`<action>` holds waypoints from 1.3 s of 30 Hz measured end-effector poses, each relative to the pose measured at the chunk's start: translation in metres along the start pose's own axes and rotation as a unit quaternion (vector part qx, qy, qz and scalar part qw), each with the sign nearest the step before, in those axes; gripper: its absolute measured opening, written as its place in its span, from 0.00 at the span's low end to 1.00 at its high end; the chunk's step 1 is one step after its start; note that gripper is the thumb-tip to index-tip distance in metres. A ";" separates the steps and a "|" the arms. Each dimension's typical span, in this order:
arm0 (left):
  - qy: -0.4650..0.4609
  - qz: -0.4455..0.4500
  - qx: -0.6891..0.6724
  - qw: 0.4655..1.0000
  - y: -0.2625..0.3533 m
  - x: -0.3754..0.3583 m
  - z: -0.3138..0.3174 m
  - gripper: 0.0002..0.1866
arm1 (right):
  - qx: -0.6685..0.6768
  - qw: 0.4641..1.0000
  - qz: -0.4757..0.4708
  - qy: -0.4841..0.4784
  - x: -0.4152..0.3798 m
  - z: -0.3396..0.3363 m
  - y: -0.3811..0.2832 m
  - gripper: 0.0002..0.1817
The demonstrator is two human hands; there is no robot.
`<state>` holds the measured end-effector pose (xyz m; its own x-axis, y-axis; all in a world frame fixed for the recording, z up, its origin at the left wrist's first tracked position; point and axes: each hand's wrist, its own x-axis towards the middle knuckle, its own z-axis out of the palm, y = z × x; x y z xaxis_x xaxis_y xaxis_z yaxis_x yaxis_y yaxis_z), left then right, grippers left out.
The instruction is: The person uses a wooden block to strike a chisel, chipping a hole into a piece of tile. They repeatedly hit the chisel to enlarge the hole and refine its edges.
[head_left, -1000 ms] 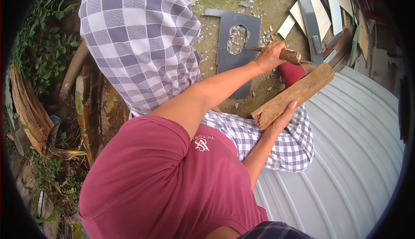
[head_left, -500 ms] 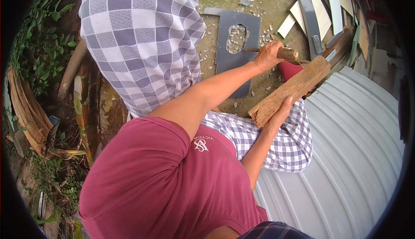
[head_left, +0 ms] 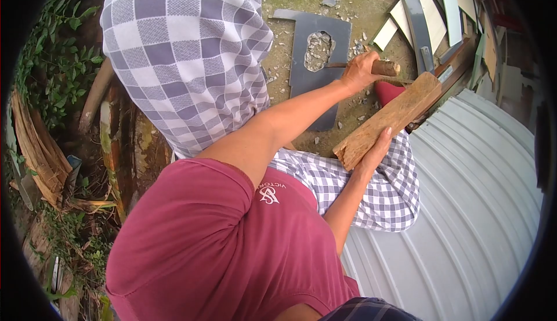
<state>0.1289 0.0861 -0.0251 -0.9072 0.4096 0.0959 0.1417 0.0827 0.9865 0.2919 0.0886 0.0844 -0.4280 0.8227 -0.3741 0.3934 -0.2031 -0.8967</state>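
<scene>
My left hand point(head_left: 361, 70) is wrapped round the thick wooden handle point(head_left: 386, 68) of a tool. A thin dark part, like a blade seen edge-on, sticks out on the left side of that hand. My right hand point(head_left: 377, 150) grips a rough wooden block point(head_left: 389, 118) from the side, its thumb lying along the face. The block slants up to the right, its far end just below the tool's handle. My checkered right trouser leg point(head_left: 386, 196) is beneath this forearm. Between handle and block shows a piece of red material point(head_left: 387, 92).
A dark grey board point(head_left: 310, 86) with a ragged hole lies on the ground among stone-like chips. Long boards and strips point(head_left: 426, 22) are piled at upper right. Ribbed metal sheeting point(head_left: 458, 205) spreads at right. Leafy plants point(head_left: 61, 48) and split wood point(head_left: 40, 152) are at left.
The block's far end has shifted slightly up and left, and my left hand with the tool a little up. My raised left knee has moved slightly left. Both grips are unchanged.
</scene>
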 end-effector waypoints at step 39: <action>-0.026 0.010 0.014 1.000 -0.024 -0.007 -0.004 0.14 | -0.064 0.995 0.063 -0.045 -0.012 -0.004 -0.025 0.35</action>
<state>0.1300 0.0776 -0.0489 -0.8827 0.4575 0.1077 0.1712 0.0996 0.9802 0.2906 0.0864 0.1122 -0.4372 0.7436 -0.5059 0.5462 -0.2274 -0.8062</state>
